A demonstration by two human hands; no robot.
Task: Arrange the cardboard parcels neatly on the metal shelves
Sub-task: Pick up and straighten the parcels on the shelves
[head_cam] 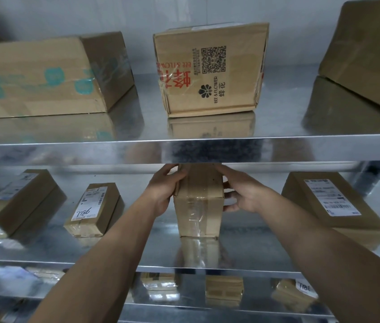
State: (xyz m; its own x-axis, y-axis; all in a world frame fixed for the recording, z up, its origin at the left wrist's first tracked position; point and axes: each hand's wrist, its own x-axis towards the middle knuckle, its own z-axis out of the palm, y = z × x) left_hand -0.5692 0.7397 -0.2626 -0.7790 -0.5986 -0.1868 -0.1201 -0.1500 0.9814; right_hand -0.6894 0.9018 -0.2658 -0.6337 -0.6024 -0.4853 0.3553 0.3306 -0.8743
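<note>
A taped cardboard parcel [199, 201] stands upright on the middle metal shelf [137, 257], its top hidden behind the upper shelf's front edge [184, 150]. My left hand [164, 186] grips its left side with fingers curled over the top corner. My right hand [240, 192] holds its right side, fingers wrapped round the edge. On the same shelf lie a small labelled parcel [94, 209] marked 7986, a flat parcel [18, 201] at the left and a labelled parcel [331, 203] at the right.
The upper shelf carries a Bee & Flower box [210, 71] in the middle, a long box with teal print [42, 78] at the left and a tilted box [368, 52] at the right. Several small parcels [224, 291] sit on the lower shelf.
</note>
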